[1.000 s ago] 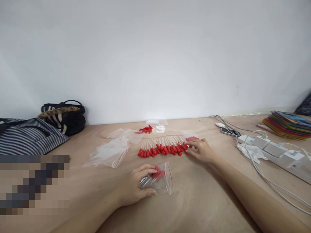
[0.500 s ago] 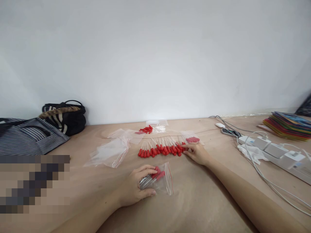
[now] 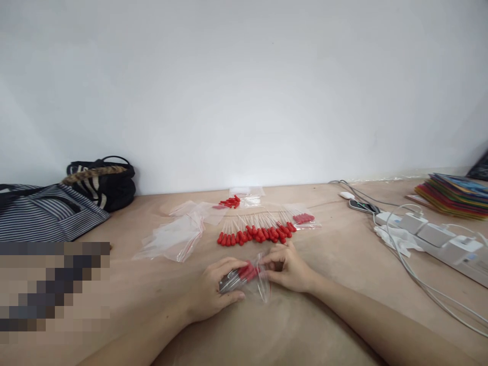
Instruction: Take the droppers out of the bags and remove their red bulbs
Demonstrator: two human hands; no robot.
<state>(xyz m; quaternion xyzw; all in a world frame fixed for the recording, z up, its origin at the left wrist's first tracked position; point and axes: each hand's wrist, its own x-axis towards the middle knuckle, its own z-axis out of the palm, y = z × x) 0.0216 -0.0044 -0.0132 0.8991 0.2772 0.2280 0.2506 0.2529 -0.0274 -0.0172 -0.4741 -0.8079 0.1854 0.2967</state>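
My left hand [image 3: 213, 292] is closed on a small clear zip bag [image 3: 249, 280] that holds several droppers with red bulbs, pressing it to the wooden table [image 3: 324, 305]. My right hand [image 3: 287, 268] pinches the bag's open mouth at its right side. Whether a dropper is between those fingers is hidden. Just beyond lies a row of loose red-bulbed droppers [image 3: 257, 231]. A smaller filled bag [image 3: 303, 217] lies to the row's right.
Empty zip bags [image 3: 175, 236] lie to the left, and loose red bulbs [image 3: 230, 203] sit near the wall. Striped bags [image 3: 57, 208] are at far left. A power strip with chargers and cables [image 3: 438, 236], a phone [image 3: 362, 206] and coloured folders [image 3: 453, 195] are on the right.
My right hand left the right end of the dropper row and came back to the mouth of the bag. My left hand stayed on the bag.
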